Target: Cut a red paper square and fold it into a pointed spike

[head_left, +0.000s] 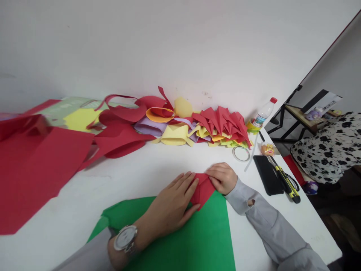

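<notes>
A small folded red paper piece (203, 189) lies on the white table (135, 173), partly over a green sheet (197, 241). My left hand (172, 205) lies flat on the red piece's left side, fingers stretched out, with a wristwatch (125, 238) on the wrist. Over at the piece's upper right edge, my right hand (222, 177) has its fingers curled and pinched on the paper.
Large red sheets (36, 165) cover the left of the table. Curled and folded red, yellow and purple papers (180, 126) pile along the wall. A tape ring (241, 153), bottle (262, 114), black phone (267, 175), scissors and a yellow cutter (286, 180) lie right. A black-flowered white fabric (327, 150) is beyond the table edge.
</notes>
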Motion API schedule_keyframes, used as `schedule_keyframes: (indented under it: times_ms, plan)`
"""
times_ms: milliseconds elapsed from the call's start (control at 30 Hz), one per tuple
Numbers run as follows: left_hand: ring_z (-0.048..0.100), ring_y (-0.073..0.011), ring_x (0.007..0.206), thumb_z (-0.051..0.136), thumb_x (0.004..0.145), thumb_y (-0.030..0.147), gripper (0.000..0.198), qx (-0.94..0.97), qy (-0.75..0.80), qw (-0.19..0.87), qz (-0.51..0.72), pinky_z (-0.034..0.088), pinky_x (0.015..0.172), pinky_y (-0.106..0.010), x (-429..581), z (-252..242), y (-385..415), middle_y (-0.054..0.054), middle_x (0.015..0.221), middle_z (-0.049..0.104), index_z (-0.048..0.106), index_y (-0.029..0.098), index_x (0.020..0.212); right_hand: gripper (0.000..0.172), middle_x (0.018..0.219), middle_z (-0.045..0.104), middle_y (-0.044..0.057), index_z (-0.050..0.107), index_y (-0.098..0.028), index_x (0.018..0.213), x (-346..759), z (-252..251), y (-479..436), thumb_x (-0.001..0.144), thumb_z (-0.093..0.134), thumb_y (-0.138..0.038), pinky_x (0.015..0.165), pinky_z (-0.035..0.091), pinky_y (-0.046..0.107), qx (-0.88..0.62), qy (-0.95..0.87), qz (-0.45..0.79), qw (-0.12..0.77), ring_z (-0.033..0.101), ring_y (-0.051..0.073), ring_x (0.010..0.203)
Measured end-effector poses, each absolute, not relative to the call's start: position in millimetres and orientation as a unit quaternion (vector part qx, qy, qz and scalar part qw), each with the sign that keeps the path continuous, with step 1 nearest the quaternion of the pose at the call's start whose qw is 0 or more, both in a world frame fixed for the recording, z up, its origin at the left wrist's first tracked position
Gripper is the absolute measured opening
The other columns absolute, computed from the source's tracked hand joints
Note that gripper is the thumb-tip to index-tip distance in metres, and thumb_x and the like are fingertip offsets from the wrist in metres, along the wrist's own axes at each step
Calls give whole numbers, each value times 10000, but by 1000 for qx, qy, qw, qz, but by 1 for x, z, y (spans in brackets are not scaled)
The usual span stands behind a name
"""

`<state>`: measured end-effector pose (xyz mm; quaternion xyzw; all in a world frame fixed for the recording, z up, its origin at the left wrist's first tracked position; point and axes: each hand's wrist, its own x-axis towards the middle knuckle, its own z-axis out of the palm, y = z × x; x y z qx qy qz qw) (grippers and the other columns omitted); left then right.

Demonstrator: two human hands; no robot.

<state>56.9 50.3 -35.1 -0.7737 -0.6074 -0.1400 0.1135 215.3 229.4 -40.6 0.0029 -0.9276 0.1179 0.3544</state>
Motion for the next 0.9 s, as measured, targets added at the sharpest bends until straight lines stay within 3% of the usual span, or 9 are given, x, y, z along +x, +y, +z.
schedule_keyframes:
  times_ms: [267,567,900]
  plan:
    - [483,-333,1305,435,942,475,634,-767,-615,93,-159,415,1066,-481,57,-37,50,-207,1397,525,368,76,1429,209,918,759,55,704,-212,980,216,-42,233,931,501,-204,852,532,361,-9,-931,130,341,671,188,930]
    - [393,-382,1361,483,911,486,664,-753,-617,141,-180,410,1067,-518,58,-34,50,-277,1446,435,417,19,1378,192,993,739,79,712,-224,995,216,-51,243,921,534,-227,895,517,397,-84,-929,153,326,634,217,1010]
    - [479,-358,1299,491,921,461,571,-772,-604,120,-156,433,1054,-503,56,-32,50,-207,1389,534,513,75,1343,142,995,739,66,743,-245,929,216,-55,247,879,610,-249,886,516,400,-119,-922,171,327,630,221,987]
